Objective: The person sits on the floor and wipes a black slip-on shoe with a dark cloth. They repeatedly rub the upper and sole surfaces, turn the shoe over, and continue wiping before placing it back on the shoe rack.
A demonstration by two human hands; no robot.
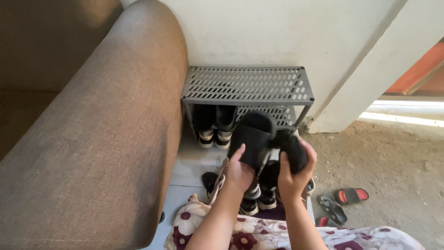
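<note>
Now, starting at the left of the frame, a brown fabric sofa arm is filling most of that side, running from the upper left down to the lower left. Just right of it, against the pale wall, a grey perforated shoe rack is standing, and a pair of black shoes with white soles is sitting toe-in on its lower shelf.

At the middle of the frame the left hand is reaching up from the lower centre, its grip closed around the lower end of a black slipper. That slipper is looking matte black, soft, with a broad rounded upper, and it is being held upright in front of the rack's lower shelf, above the floor. Beside it, the right hand is clamping its grip on a second black slipper, darker and bunched in the fingers, so its shape is hard to tell; the two slippers are touching at the centre.

Below the hands more dark shoes are lying on the pale floor tiles, and a flowered garment is spreading along the bottom edge. Further right, a red and black sandal and a grey sandal are resting on the bare concrete floor.
</note>
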